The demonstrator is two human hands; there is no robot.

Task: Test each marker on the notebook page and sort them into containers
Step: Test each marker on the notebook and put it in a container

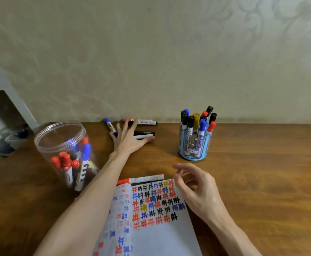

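From where I sit at the controls, the notebook runs off the bottom of the frame, and my left forearm covers part of its left page. A shelf at far left is only a blur. The print on the marker barrels is too small for me to read. The open page carries rows of tally-like characters in red, blue, black and yellow.

My left hand lies flat with fingers spread wide near the far edge of the table, gripping nothing. Its thumb rests along a black marker, its little finger is just beside a blue marker, and its fingertips reach a red marker by the wall. My right hand hovers over the notebook's top right corner, fingers loosely curled and holding nothing.

A red-capped marker lies just beyond the notebook's top edge. A clear jar at left and a blue holder at right both hold markers.
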